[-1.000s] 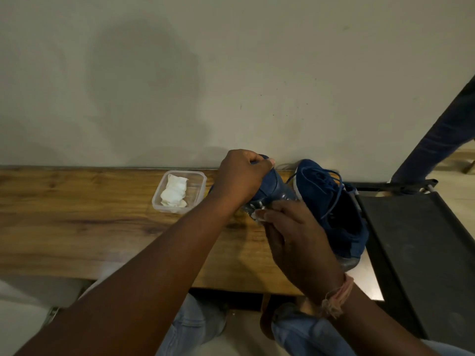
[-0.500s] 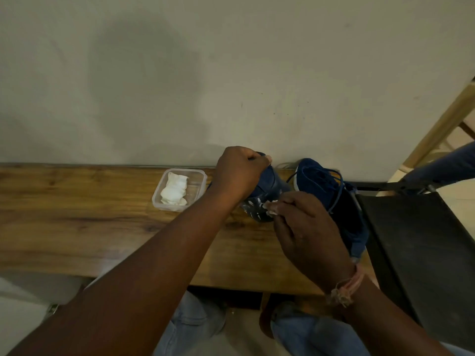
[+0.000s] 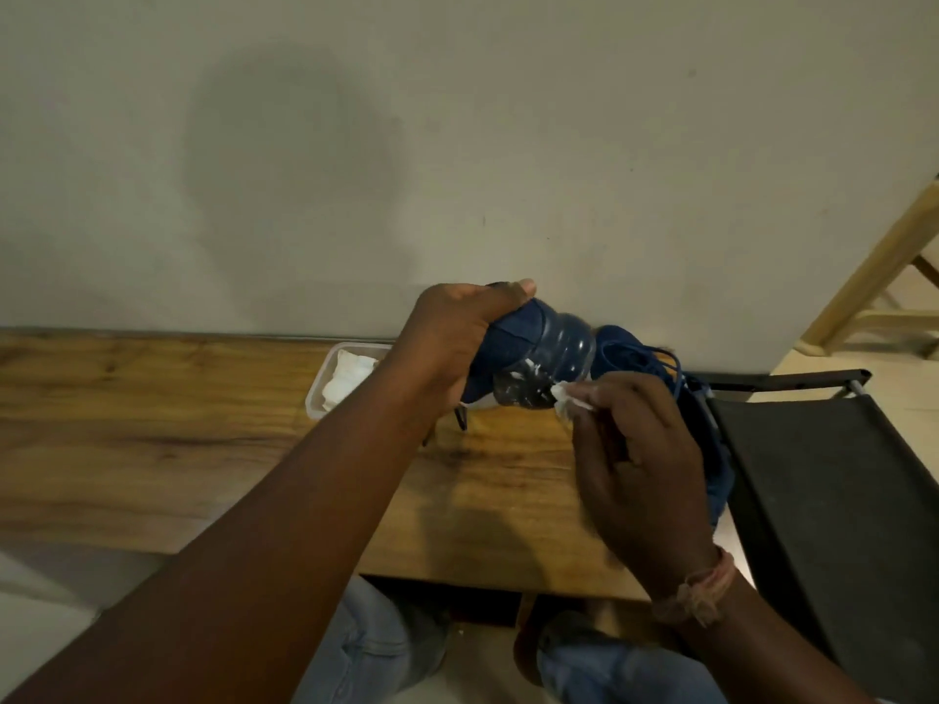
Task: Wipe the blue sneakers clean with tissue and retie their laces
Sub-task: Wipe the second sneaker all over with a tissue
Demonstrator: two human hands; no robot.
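Sneaker in hand: we hold one sneaker up off the table in our left hand, tipped so its glossy sole edge faces us; that way the dirty rim is in reach and in sight.
Left grip: fingers and thumb wrap the upper near its collar, a firm clench, which we judge is there to keep the shoe from twisting under the wiping pressure.
Right grip: our right hand pinches a small wad of tissue at the fingertips, pressed against the lower sole edge; a small wad lets us work into the ridges.
Loose lace: a lace end dangles below the held sneaker, so we judge retying is not yet done on this one.
Second sneaker: it rests on the table just beside the first, at the right end and against the wall, laces slack on top, parked within reach for its turn.
Spare tissue: more tissue sits in a clear tub on the table to the left, partly hidden by our forearm.
Stage: we judge we are mid-wipe on the first shoe.
Risk: thin tissue may shred on the ridged sole.
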